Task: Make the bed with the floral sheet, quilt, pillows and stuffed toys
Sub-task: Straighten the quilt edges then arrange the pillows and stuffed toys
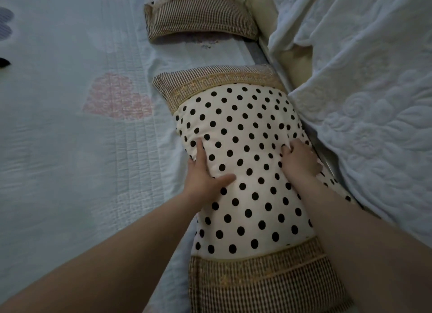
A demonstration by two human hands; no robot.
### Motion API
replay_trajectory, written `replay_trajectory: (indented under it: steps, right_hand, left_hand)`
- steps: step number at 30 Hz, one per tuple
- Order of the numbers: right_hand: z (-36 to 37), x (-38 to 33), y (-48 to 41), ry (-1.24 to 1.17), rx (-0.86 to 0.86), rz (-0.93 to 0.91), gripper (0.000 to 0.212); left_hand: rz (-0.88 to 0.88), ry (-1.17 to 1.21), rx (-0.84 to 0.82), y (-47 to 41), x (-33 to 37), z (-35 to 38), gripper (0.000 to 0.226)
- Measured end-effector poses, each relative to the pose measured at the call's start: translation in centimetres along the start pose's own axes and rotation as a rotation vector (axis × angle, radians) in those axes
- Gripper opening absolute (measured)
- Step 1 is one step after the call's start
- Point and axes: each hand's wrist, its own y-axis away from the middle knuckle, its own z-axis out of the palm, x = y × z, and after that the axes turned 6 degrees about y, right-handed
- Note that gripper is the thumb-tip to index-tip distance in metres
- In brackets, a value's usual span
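- Near pillow, polka-dot with woven brown ends, lies lengthwise on the floral sheet, its right edge against the cream headboard edge.
- Left hand: grip wide, palm flat on the pillow's left flank, fingers spread, thumb out across the top. Pressing, not holding.
- Right hand: fingers curled into the cover at the right edge, narrow grip, pinching fabric where the pillow meets the headboard side.
- Second pillow, same pattern, sits further along the same edge, apart from the near one, with bare sheet between.
- Pale quilt is bunched on the right, hanging over the headboard edge and touching the near pillow's right side.
- My read: pillow is being seated and squared up; quilt not yet spread, no stuffed toys clearly in view.
- Risks:
  - Right hand has only cover fabric. A pull could shift the cover over the filling and twist it instead of moving the pillow.
  - Pushing sideways with the left palm could drag the sheet; there is already a wrinkle beside the pillow's far corner.
  - Quilt edge could get trapped under the pillow's right side, then tug the pillow askew when the quilt is pulled out.
  - Pillows may end up misaligned; the near one looks slightly angled.
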Motion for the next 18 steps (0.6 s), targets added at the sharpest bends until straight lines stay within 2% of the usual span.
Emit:
replay_trajectory:
  steps: [2, 6, 8, 11, 13, 14, 15, 17, 18]
  right_hand:
    - [-0.2, -0.5, 0.5, -0.071, 0.178, -0.091, 0.016]
    - [-3.1, -2.2, 1.9, -0.309, 0.54, -0.152, 0.02]
    - [-4.0, -2.8, 1.9, -0.372, 0.65, -0.174, 0.022]
    - [-4.4, -3.9, 0.5, -0.449, 0.718, -0.199, 0.023]
    - [-4.3, -4.8, -1.0, -0.429, 0.678, -0.229, 0.024]
    - [-3.9, -5.2, -2.1, -0.361, 0.598, -0.229, 0.023]
    - [-3.2, -5.4, -3.1, -0.235, 0.465, -0.205, 0.025]
    - [-1.8, -5.4, -4.0, 0.048, 0.148, -0.141, 0.045]
    - [-1.3, -5.4, -4.0, 0.11, 0.08, -0.152, 0.053]
  left_hand:
    - [0.118, -0.065, 0.025, -0.2, 0.1, 0.5, 0.111]
    - [0.359, -0.09, 0.137, 1.4, 0.3, 1.5, 0.096]
    - [0.406, -0.105, 0.164, 1.7, 0.7, 1.4, 0.092]
    - [0.448, -0.103, 0.184, 0.7, 1.9, 1.2, 0.088]
    - [0.433, -0.144, 0.195, -1.2, 2.4, 0.9, 0.085]
    - [0.361, -0.173, 0.181, -2.4, 2.7, 0.7, 0.085]
    - [0.239, -0.222, 0.158, -3.7, 2.7, 0.4, 0.086]
    - [-0.02, -0.388, 0.123, -5.4, 2.8, -0.1, 0.088]
    - [-0.068, -0.464, 0.122, -5.7, 2.9, -0.1, 0.087]
